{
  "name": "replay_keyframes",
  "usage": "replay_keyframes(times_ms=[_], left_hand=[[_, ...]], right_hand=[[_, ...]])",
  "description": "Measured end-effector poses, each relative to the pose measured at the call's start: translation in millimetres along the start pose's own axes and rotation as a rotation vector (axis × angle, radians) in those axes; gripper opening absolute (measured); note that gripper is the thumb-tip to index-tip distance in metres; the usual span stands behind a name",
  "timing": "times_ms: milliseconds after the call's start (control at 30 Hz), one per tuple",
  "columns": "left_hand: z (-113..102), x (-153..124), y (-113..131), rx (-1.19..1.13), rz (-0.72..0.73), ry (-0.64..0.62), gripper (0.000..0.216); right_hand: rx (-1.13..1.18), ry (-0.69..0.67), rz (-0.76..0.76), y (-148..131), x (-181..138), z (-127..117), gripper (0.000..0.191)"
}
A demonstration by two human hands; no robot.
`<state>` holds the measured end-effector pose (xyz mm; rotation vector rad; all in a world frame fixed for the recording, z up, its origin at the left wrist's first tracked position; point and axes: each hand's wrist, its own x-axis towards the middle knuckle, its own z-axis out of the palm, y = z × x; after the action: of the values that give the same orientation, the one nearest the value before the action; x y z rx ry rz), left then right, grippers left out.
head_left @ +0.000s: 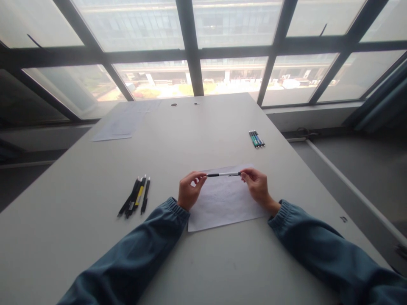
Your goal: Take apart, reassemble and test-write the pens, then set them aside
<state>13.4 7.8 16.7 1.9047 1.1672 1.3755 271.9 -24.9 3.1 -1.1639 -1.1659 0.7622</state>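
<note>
I hold a thin pen (pixel 223 174) level above a white sheet of paper (pixel 222 203) on the grey table (pixel 203 262). My left hand (pixel 189 190) pinches its dark left end. My right hand (pixel 256 184) pinches its right end. Both hands hover just over the sheet's far edge. A bunch of several black pens, one with yellow, (pixel 136 196) lies to the left of my left hand. A small bundle of green and blue pens (pixel 257 139) lies further off to the right.
More sheets of paper (pixel 122 123) lie at the table's far left corner. Two small holes (pixel 173 104) sit near the table's far edge. Large windows with dark frames (pixel 190 51) stand behind. The floor drops away past the right table edge.
</note>
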Motion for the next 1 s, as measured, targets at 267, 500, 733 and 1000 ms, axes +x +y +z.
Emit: replay_keyframes(times_ms=[267, 500, 733, 1000], left_hand=[[-0.3, -0.6, 0.9, 0.012, 0.009, -0.006, 0.014], [0.3, -1.7, 0.3, 0.006, 0.011, -0.018, 0.017], [-0.1, -2.0, 1.3, 0.005, 0.007, -0.023, 0.016], [-0.8, -1.2, 4.9, 0.014, 0.001, -0.023, 0.017]], right_hand=[[-0.011, -0.005, 0.002, 1.5, 0.4, -0.9, 0.017], [-0.013, 0.005, 0.006, 0.3, 0.1, -1.1, 0.02], [-0.005, 0.002, 0.005, -1.5, -0.5, -0.4, 0.02], [-0.014, 0.007, 0.007, -3.2, -1.0, 0.0, 0.023]])
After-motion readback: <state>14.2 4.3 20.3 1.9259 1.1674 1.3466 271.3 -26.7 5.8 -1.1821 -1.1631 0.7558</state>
